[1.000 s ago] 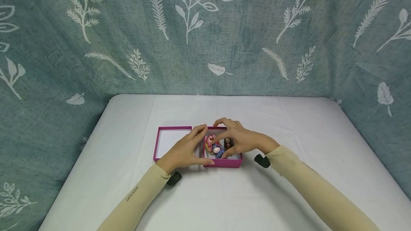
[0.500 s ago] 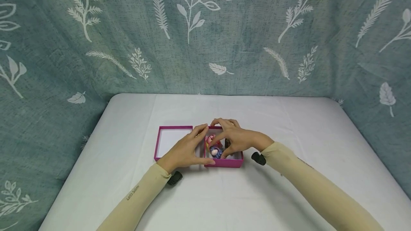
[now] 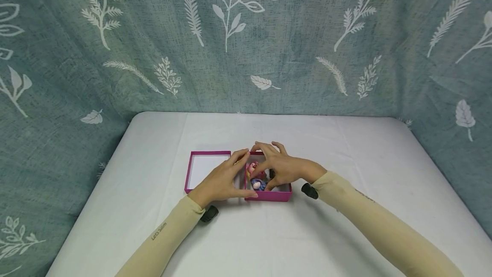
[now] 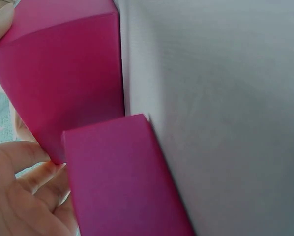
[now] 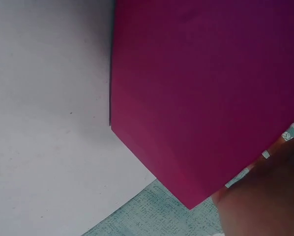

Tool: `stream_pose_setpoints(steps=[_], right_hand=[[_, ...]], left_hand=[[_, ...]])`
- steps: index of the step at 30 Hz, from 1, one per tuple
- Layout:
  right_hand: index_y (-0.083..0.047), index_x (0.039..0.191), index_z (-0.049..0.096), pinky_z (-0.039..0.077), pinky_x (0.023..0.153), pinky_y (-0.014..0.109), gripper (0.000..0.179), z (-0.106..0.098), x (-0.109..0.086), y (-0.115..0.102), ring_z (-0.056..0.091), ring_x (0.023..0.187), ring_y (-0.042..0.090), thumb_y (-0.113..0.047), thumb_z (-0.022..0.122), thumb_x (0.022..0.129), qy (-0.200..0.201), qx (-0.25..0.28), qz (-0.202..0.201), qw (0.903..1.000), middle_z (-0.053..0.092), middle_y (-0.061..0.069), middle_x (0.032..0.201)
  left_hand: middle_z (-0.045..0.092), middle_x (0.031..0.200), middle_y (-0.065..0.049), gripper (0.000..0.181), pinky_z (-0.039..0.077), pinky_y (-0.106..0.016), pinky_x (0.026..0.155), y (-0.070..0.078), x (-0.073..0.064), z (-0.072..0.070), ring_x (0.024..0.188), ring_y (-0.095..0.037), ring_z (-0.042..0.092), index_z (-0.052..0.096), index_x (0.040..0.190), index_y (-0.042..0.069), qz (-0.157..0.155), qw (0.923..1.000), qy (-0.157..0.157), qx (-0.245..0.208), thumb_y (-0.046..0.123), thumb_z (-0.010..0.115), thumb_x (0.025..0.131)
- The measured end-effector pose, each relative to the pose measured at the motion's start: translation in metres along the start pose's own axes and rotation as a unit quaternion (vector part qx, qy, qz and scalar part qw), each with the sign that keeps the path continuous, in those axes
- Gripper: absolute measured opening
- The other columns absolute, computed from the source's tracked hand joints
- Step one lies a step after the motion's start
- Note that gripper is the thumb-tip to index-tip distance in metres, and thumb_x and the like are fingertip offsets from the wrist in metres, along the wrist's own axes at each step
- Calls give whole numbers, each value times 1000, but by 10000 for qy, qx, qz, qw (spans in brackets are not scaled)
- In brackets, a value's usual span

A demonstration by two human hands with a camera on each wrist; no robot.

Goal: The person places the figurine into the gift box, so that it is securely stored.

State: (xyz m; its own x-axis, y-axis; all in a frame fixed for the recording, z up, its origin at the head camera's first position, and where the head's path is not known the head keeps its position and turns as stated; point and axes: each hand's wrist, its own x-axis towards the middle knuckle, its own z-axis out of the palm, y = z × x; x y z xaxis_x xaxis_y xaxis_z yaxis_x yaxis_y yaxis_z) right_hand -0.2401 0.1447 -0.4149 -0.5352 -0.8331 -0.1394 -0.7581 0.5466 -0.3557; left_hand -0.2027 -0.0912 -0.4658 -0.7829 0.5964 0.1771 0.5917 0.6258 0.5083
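Observation:
A magenta box [image 3: 267, 195] with a light interior stands on the white table. My left hand [image 3: 221, 185] grips its left end, thumb at the front wall and fingers at the far left corner. Inside lies a figurine with pink hair and a blue skirt [image 3: 258, 184]. My right hand [image 3: 286, 168] reaches over the box, thumb and index finger around this figurine, the other fingers over the far rim. A second, dark-haired figurine [image 3: 272, 173] is mostly hidden under that hand. In the right wrist view the box wall [image 5: 201, 98] covers most of the hand's work.
The magenta-rimmed lid [image 3: 210, 153] lies inside up, directly left of the box and partly behind my left hand. White cloth covers the table [image 3: 330, 140]. A green leaf-patterned curtain [image 3: 292, 80] rises behind and at both sides.
My right hand has shifted slightly left over the box, covering more of the dark-haired figurine. The pink-haired figurine's skirt has moved a little left and toward the front. My left hand stays at the box.

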Motion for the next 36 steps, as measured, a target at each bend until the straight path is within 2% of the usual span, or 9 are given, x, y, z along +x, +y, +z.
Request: stream_pose_setpoints(steps=[13,23,36], right_hand=[[-38,117,72,2,113,69,49,0,-1,-1,3,150,37,-32,88,71,-66,-196,-21,9998,21,16,157],[-38,116,72,8,113,68,49,2,-1,-1,7,150,36,-31,88,70,-4,-340,-136,9993,21,14,156],[-35,112,74,13,112,66,43,3,0,-3,17,147,34,-31,88,72,71,-437,-154,9989,22,16,155]], left_hand=[[19,162,6,115,41,-44,111,1,0,1,143,-23,37,21,157,11,-14,10000,13,-5,71,71,72],[21,162,1,115,40,-45,111,3,0,-1,142,-24,38,20,157,12,-74,10000,-35,40,70,72,72],[18,162,6,115,41,-43,111,1,1,0,142,-22,37,20,157,12,-51,10000,14,83,71,71,72]])
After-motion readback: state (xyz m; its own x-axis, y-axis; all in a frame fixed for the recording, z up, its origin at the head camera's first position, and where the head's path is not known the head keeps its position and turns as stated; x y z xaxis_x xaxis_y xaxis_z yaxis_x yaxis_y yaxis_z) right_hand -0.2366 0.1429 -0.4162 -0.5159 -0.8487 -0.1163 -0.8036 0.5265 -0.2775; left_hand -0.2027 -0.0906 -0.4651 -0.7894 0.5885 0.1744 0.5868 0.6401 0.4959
